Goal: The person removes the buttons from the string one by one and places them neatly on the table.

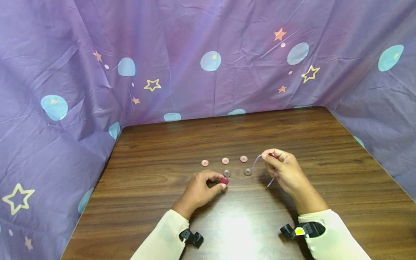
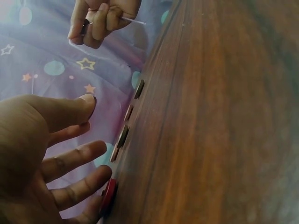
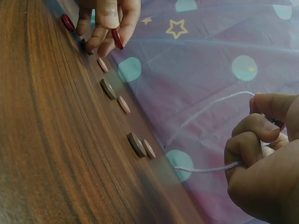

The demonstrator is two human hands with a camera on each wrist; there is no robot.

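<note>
My left hand [image 1: 199,190] pinches a round red button [image 1: 224,180] by its edge between thumb and fingers, above the table. The right wrist view shows this red button [image 3: 117,39] held on edge. A second red button [image 3: 67,22] lies on the wood beside the left hand; the hand hides it in the head view. My right hand [image 1: 285,169], raised over the table, pinches a thin lilac string [image 1: 256,160] between thumb and forefinger. Something dark red [image 1: 273,155] shows at its fingertips, mostly covered. Both string ends hang out from the right hand.
Pink buttons [image 1: 225,160] form a row on the brown wooden table [image 1: 156,148]. Nearer me lie grey-brown buttons [image 1: 247,172], and another dark one [image 3: 86,46] is partly behind the left fingers. A purple patterned curtain [image 1: 182,47] surrounds the table's back and sides.
</note>
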